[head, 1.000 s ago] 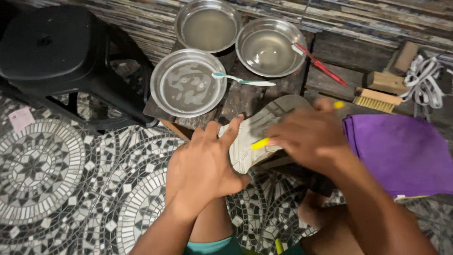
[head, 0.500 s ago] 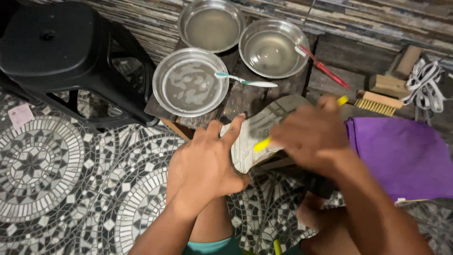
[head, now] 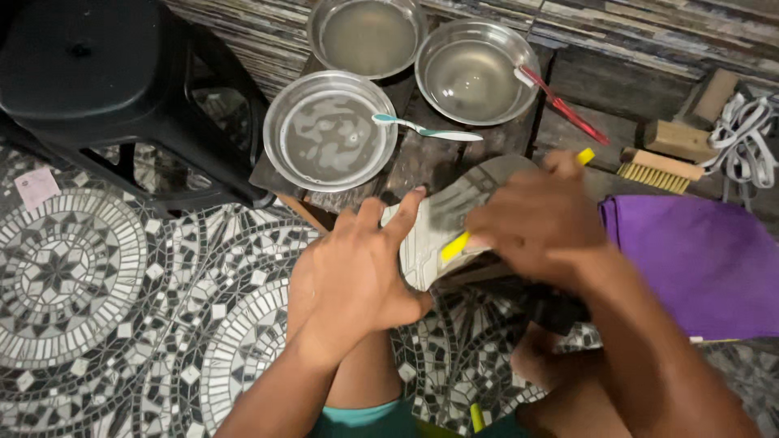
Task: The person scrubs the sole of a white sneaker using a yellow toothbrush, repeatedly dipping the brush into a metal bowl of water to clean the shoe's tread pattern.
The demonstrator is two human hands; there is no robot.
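Lying on dark wooden planks [head: 568, 77]: three metal bowls [head: 330, 130], wooden scrub brush [head: 654, 169], purple cloth [head: 698, 259]. Standing on mosaic tile floor [head: 97, 308]: black stool [head: 89, 81].

Shoe [head: 442, 219] before bowls [head: 331, 130], seemingly.

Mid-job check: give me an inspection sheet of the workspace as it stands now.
Surface: black-and-white mosaic floor; dark wooden board under the bowls.
Job's things: pale shoe, sole up; yellow-handled brush across it.
Clutter: three metal bowls of cloudy water, teal toothbrush, red toothbrush, wooden scrub brush, purple cloth.
Grippers: left hand steadies the shoe; right hand grips the brush.
Cables: nothing seen; white laces bundled.
Surroundings: black stool.
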